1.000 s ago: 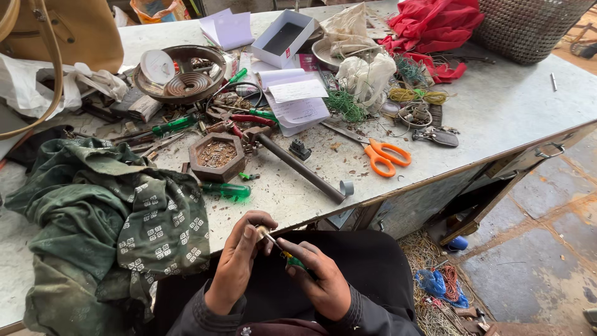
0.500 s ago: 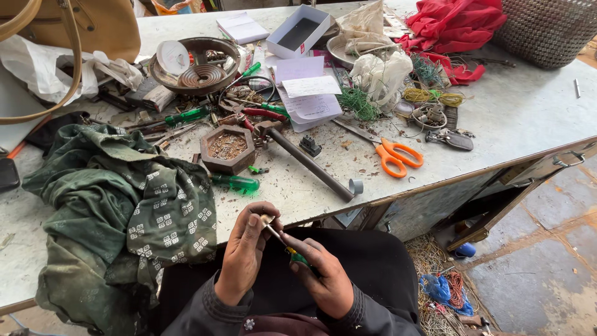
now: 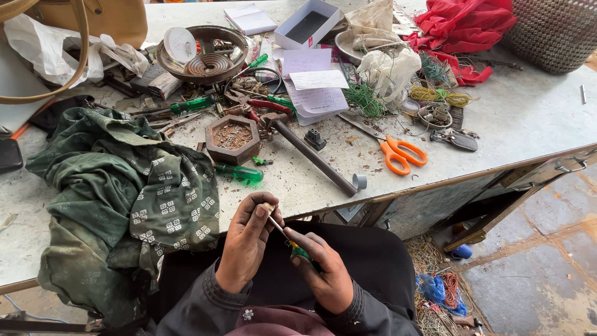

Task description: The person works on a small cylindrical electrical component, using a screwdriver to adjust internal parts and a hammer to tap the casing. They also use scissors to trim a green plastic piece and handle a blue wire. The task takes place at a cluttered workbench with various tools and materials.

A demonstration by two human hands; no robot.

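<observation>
Over my lap, my right hand (image 3: 323,270) grips a small green-handled screwdriver (image 3: 297,247) whose thin shaft points up and left. My left hand (image 3: 247,239) pinches a tiny pale part at the shaft's tip, between thumb and fingertips. Both hands sit just below the front edge of the worn white table (image 3: 522,118). Closest to them on the table lie another green screwdriver (image 3: 239,172) and a hexagonal wooden box (image 3: 232,139) of small metal bits.
A green patterned cloth (image 3: 118,193) hangs over the table's left front. A hammer (image 3: 314,158), orange-handled scissors (image 3: 398,151), papers (image 3: 314,84), a metal bowl (image 3: 202,56), wire bundles and red cloth (image 3: 463,25) crowd the top. Wire scraps litter the stone floor at right.
The view has shifted slightly. My hands stay in my lap with the screwdriver, its tip still at the small part in my left fingers.
</observation>
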